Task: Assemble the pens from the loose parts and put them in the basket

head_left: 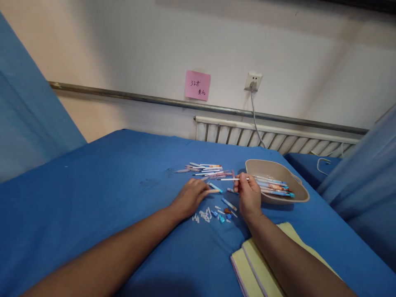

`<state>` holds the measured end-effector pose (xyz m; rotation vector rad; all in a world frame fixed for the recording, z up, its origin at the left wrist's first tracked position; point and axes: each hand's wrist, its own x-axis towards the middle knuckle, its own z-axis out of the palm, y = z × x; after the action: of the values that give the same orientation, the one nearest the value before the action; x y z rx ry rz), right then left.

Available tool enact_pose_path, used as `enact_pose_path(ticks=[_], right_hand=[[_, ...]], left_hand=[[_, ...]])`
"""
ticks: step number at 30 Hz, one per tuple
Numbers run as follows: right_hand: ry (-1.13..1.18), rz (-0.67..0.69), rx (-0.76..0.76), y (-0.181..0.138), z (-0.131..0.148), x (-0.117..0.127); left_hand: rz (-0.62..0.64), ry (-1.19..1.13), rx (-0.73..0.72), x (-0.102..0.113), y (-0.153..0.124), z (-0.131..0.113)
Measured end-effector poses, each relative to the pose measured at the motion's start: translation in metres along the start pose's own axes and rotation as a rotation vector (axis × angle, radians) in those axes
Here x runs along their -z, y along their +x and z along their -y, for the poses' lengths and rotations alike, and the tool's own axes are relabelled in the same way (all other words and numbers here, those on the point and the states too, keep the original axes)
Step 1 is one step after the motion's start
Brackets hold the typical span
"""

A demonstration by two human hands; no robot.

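Pink sticky note (197, 85) on wall (278, 49): handwritten "32" + illegible chars, 2 lines.

A pink note (197, 85) bearing handwriting is stuck to the pale wall. Just right of it a white socket (253, 81) is mounted, from which a grey cable (255, 119) is led down across a metal rail (123, 97) and a white radiator (272, 138). The table is covered by a blue cloth (93, 198), and folded yellow cloths (247, 264) are laid at its near right edge. A blue curtain (27, 115) is hung at the far left, and a second blue-covered surface (305, 163) is seen at the right.
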<state>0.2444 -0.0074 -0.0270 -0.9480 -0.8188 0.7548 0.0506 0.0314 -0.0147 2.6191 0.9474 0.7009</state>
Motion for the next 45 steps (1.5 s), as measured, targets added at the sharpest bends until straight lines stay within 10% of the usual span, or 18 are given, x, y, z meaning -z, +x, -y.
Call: enact_pose_path(ticks=[7,36,45], right_hand=[[0.000,0.018,-0.006,-0.001,0.000,0.000],[-0.188,0.190,-0.088,-0.005,-0.002,-0.003],[-0.317,0.447,-0.164,-0.021,-0.005,-0.012]], left_hand=[[-0.109,-0.179,0.169,0.013,-0.004,0.019],[-0.042,0.052,-0.006,0.019,-0.006,0.000],[-0.118,-0.241,0.115,0.005,-0.013,-0.008]])
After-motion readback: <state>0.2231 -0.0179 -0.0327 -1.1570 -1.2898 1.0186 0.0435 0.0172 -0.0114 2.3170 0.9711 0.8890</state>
